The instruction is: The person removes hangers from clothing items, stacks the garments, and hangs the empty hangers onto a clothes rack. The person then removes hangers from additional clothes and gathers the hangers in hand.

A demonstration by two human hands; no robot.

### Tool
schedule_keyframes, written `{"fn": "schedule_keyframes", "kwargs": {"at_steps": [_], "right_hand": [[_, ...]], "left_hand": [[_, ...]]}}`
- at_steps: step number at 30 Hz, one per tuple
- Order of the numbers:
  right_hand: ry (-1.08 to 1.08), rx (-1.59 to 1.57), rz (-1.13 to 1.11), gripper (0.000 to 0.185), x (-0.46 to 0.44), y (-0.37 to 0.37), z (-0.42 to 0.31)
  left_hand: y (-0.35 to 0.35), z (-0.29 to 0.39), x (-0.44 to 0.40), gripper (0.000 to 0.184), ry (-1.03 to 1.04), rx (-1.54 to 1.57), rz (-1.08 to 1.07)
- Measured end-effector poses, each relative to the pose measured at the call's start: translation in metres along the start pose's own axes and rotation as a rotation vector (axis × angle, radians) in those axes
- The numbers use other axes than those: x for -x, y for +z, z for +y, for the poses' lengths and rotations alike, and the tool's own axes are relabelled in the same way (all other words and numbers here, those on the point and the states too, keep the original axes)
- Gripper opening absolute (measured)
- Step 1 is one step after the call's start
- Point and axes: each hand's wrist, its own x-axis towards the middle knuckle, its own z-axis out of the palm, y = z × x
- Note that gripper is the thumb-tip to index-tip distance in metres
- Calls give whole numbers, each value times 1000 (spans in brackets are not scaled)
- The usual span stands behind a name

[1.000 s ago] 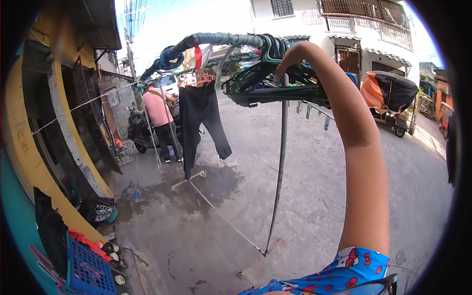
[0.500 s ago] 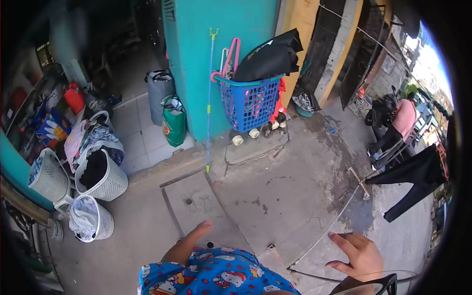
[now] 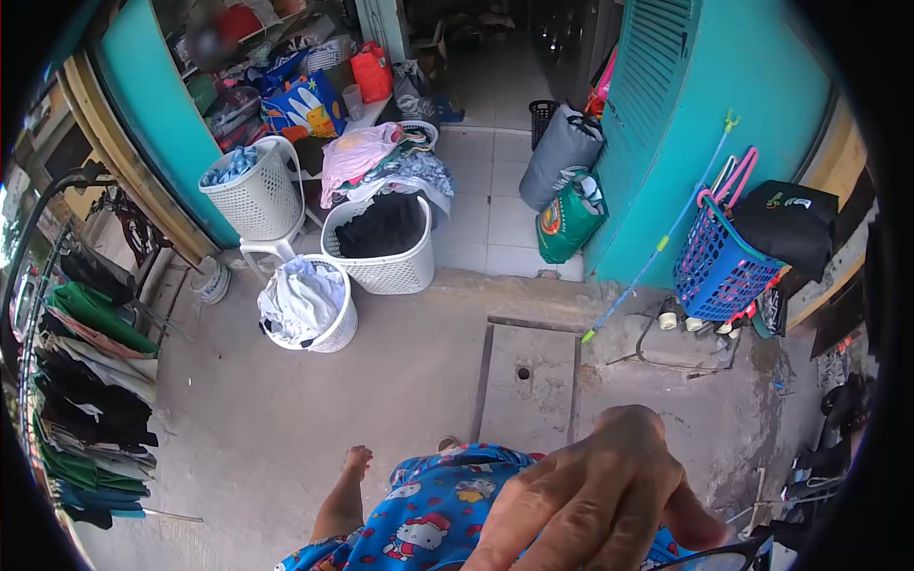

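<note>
Large and close to the camera, my right hand (image 3: pixel 590 495) is raised with its back showing. Its thumb stands apart from the fingers, and no object shows in it. The fingertips run out of the picture at the bottom, near the dark rim of a pair of glasses (image 3: pixel 728 550). My left hand (image 3: pixel 358 458) looks small and low at my side, with finger ends showing and no object visible in it. Between the hands lies my blue patterned garment (image 3: pixel 438 504). White laundry baskets (image 3: pixel 386 273) full of clothes stand ahead on the left, apart from both hands.
A blue basket (image 3: pixel 709 271) with a black bag (image 3: pixel 785 228) stands right, beside a leaning pole (image 3: pixel 662 245). A green bag (image 3: pixel 571 224) and grey bag (image 3: pixel 562 157) flank the tiled doorway. Clothes (image 3: pixel 90 400) hang at left. A concrete slab (image 3: pixel 524 381) lies ahead.
My view has turned left, bringing the hanging clothes into sight and the baskets nearer the middle. The person in pink has left view. My right hand has come closer to the camera.
</note>
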Motion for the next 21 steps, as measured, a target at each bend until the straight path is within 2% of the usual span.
{"fn": "schedule_keyframes", "kwargs": {"at_steps": [2, 5, 7, 8, 10, 13, 15, 18, 20, 21], "right_hand": [[-140, -169, -2, 72, -16, -13, 43], [-80, -142, -45, 69, -24, -50, 70], [13, -118, -80, 68, -29, -78, 80], [55, -91, -110, 70, -30, -95, 86], [117, -17, -174, 77, -25, -131, 103], [429, 72, -110, 80, -5, -192, 124], [616, 205, -244, 58, 6, -248, 136], [986, 336, -340, 47, 28, -324, 160], [1223, 194, -228, 39, 48, -378, 181], [1221, 112, -104, 39, 75, -403, 198]], "left_hand": [[-30, -13, 5, 30, 35, 90, 123], [-36, -38, 7, 34, -104, 295, 213], [-23, -58, 0, 35, -183, 325, 136], [-17, -69, -11, 35, -262, 434, 29], [1, -66, -17, 35, -291, 394, -115], [25, -35, -35, 35, -174, 222, -230], [31, 1, -52, 35, -103, 154, -243], [28, 80, -69, 36, -107, 175, -122], [27, 162, -59, 37, -168, 212, 22], [21, 157, -90, 40, -124, 325, 5]]}}
